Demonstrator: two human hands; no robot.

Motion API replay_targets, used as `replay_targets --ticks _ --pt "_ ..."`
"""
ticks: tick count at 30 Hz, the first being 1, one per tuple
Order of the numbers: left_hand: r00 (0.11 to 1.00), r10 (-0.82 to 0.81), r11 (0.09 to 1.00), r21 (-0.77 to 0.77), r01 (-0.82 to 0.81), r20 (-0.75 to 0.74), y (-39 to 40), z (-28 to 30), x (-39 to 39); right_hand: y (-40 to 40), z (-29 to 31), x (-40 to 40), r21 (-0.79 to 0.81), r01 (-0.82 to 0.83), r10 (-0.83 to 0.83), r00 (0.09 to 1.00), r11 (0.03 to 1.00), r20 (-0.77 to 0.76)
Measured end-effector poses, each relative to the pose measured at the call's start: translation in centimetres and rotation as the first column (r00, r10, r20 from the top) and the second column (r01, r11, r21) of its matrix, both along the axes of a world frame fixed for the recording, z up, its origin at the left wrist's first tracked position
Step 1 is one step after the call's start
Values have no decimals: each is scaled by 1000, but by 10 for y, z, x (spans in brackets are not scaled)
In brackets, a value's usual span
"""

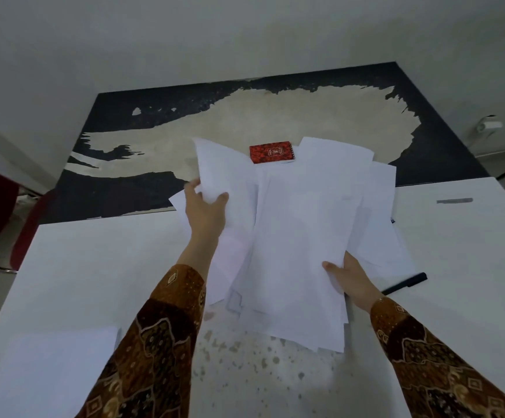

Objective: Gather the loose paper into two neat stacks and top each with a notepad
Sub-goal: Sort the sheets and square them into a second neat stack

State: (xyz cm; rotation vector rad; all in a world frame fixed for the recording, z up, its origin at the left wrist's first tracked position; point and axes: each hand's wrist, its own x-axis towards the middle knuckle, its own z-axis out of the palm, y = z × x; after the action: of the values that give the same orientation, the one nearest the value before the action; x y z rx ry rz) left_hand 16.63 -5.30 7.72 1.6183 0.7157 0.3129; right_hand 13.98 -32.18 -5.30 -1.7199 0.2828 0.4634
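Left hand (204,206) grip pinches a bunch of white sheets (230,176) w/ thumb on top; right hand (351,279) grip pinches the main messy paper pile (302,236) at its near edge, above the white table (94,267). Red notepad (271,154) lies just beyond the paper; black pen (405,284) near right wrist.

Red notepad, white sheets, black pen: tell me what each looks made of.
Red notepad: card cover, printed pattern, with what looks like wire spiral binding along its right edge. White sheets: thin matte paper, bending and fanning where the left hand and right hand grip them. Black pen: probably plastic with a dull finish; too small to be sure.
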Motion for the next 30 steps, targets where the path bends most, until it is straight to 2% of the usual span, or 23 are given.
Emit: replay_targets --ticks 3,6,8,10,13,15,17,20,24,26,30 --pt "994 -57 998 -31 60 95 -1 34 -10 -1 0 -1 -12 -24 24 999 1000 -21" --pt "975 -135 942 -283 181 174 -1 51 -25 2 4 -2 -28 -6 5 1000 1000 -24" --pt "971 -177 906 -359 225 160 -3 42 -37 3 5 -2 -30 28 -29 999 999 -40" --pt "977 -192 908 -360 212 89 -9 19 -50 2 4 -3 3 73 -72 995 997 -70" --pt "976 -196 951 -261 167 -90 -19 -28 -72 2 4 -3 50 60 -56 995 997 -82" --pt "952 -226 970 -135 201 -206 -26 -56 -87 1 8 -3 142 80 -62 990 987 -130" --pt "917 -261 963 -13 270 -303 -30 -79 -99 1 10 -3 154 78 -56 988 985 -141" --pt "864 -287 920 131 369 -413 -30 -97 -106 3 10 -5 18 -7 8 1000 1000 -27" --pt "858 -76 877 375 300 -508 -7 -104 -93 6 2 -6 -67 33 -30 999 997 41" --pt "836 -36 886 370 281 -547 6 -101 -82 7 -1 -4 -77 38 -33 998 996 56" --pt "817 -91 889 323 325 -569 8 -99 -62 5 -3 -1 -69 47 -42 997 997 68"
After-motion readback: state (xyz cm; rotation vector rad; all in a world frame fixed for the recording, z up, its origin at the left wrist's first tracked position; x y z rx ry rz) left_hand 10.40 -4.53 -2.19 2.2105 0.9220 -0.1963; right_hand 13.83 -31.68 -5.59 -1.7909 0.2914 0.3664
